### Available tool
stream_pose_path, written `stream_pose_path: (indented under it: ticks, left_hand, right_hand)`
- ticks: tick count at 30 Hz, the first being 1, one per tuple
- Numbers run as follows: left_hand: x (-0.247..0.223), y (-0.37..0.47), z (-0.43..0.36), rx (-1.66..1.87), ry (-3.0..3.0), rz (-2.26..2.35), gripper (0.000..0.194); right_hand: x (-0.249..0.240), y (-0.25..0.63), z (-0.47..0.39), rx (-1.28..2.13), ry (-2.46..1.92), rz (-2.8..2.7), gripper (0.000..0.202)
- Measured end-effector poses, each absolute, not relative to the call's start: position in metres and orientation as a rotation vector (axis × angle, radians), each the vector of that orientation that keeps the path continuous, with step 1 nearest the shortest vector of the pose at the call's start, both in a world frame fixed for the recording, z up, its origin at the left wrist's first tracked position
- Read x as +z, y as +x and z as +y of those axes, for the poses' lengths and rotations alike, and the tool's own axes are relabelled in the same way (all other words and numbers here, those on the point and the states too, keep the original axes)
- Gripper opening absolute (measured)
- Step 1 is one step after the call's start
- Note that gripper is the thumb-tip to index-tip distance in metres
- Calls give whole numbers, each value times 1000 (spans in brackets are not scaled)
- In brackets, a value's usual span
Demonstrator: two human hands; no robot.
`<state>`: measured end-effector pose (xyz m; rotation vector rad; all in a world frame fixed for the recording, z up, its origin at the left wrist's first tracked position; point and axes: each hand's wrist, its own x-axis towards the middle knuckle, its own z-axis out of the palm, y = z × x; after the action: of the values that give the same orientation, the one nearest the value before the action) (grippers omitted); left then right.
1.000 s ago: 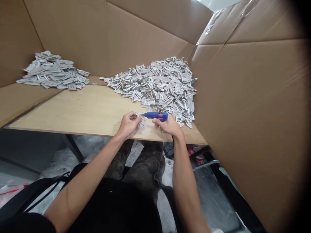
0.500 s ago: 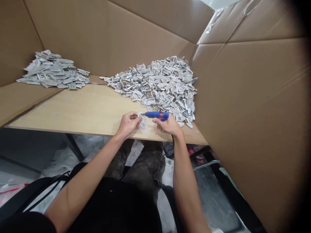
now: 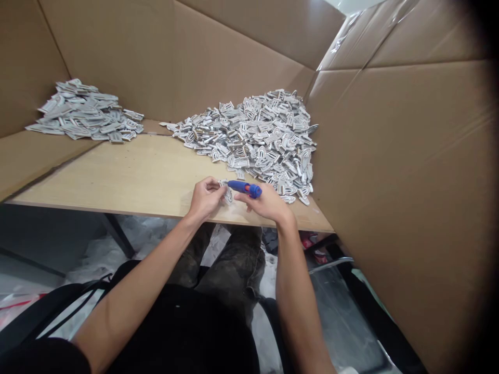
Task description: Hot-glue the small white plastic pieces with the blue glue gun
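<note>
Left hand (image 3: 206, 200): we are pinching a pale piece (image 3: 228, 197) between thumb and curled fingers, near the front edge of the tabletop (image 3: 136, 179).
Right hand (image 3: 268, 202): we are closing our fingers around a blue glue gun (image 3: 245, 188); its trigger is hiding from view, so we cannot tell whether we are squeezing it.
Glue gun: its body is tilting, the nozzle end pointing left at the upper part of the piece; we are not seeing clearly whether the tip is touching.
Pale piece: it is sitting between our two hands, its lower part showing beyond the left thumb; we cannot tell whether it is touching the wood.
Larger heap (image 3: 249, 132): many whitish cut-out pieces are lying jumbled just beyond the right hand, spreading back toward the corner.
Smaller heap (image 3: 83, 114): more whitish pieces are piling up at the far left, well apart from our hands.
Cardboard walls (image 3: 390, 156): tall brown panels are enclosing the left, the back and the right of our workplace.
Below the edge: we are sitting with dark trousers (image 3: 230, 265) showing under the table, a dark table leg (image 3: 118, 236) slanting at the left and whitish plastic sheeting (image 3: 113, 254) lying behind it.
</note>
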<state>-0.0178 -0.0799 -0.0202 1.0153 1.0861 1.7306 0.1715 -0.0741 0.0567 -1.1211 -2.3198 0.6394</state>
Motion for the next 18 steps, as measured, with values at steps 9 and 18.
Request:
stream_pose_path:
  ticks: [9, 18]
  left_hand:
    - [-21, -12, -78, 1706, 944, 1116, 24]
    - [10, -58, -13, 1742, 626, 1183, 25]
  right_hand:
    - [56, 162, -70, 178, -1070, -2220, 40]
    - [65, 177, -71, 160, -1079, -1955, 50]
